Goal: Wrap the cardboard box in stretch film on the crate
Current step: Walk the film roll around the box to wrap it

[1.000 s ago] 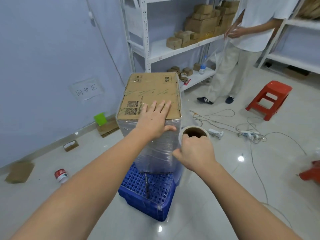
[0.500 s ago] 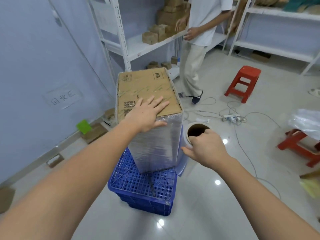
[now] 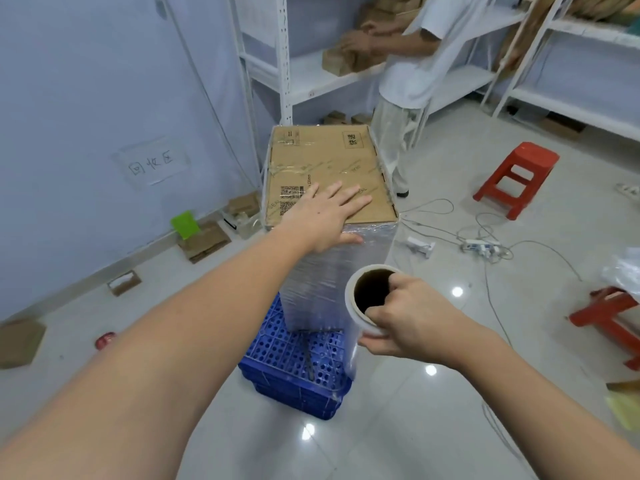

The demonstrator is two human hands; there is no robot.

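A tall cardboard box (image 3: 332,161) stands upright on a blue plastic crate (image 3: 294,362). Clear stretch film covers the box's sides, and its brown top is bare. My left hand (image 3: 325,216) lies flat on the near part of the top, fingers straight, thumb over the front edge. My right hand (image 3: 401,315) grips the upper end of a stretch film roll (image 3: 360,306), with fingers hooked into its hollow core. The roll hangs upright just right of the box's near corner, beside the crate.
A person in white stands at the white shelving (image 3: 287,64) behind the box, handling small cartons. A red stool (image 3: 516,178) and cables with a power strip (image 3: 481,245) lie to the right. A second red stool (image 3: 609,313) is at far right. Cardboard scraps (image 3: 204,239) line the left wall.
I have stepped around the box, so it now appears further right. My right hand brought the roll nearer and round the box's corner. My left hand stayed flat on top.
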